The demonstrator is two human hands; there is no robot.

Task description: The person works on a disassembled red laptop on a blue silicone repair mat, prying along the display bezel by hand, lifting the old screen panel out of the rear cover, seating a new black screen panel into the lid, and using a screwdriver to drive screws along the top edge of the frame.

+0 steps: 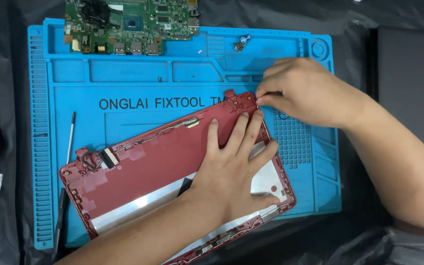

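1. A red laptop lid shell [143, 167] is laid inner side up, tilted, on the blue repair mat [74, 88], its lower corner hanging past the mat's near edge.
2. The left hand [231, 167] is pressed flat on the shell's right half, fingers spread and open, nothing gripped.
3. The right hand [305, 91] is held at the shell's upper right corner, its fingertips pinched together there; whether something small is held between them cannot be told.
4. A green circuit board [133, 24] is set beyond the shell, across the mat's far edge.
5. A small cluster of screws [241, 43] is seen right of that board, in the mat's top tray.
6. A thin screwdriver [71, 137] is laid left of the shell.
7. A dark laptop [413, 78] is placed right of the mat.
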